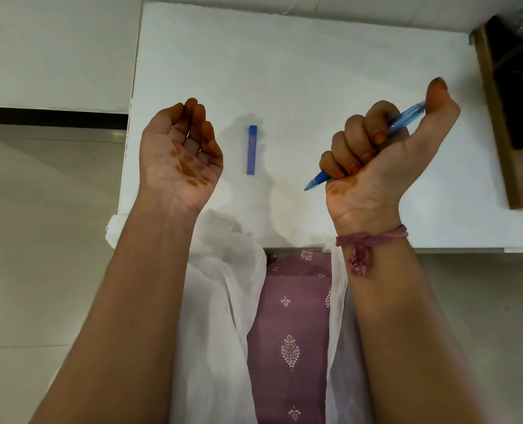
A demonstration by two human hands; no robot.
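My right hand (385, 154) is raised palm-up over the white table (315, 62), its fingers curled round a translucent blue pen (318, 179). The pen's tip sticks out toward the lower left, and its other end shows by my thumb. My left hand (179, 151) is also palm-up above the table's left part, fingers loosely curled, holding nothing. Between the two hands a slim blue rectangular case (252, 149) lies flat on the table, pointing away from me.
A brown wooden piece of furniture (495, 117) with dark things on it stands at the table's right end. The table's left edge drops off to a tiled floor (40, 240). My white scarf (223, 270) lies over the near table edge.
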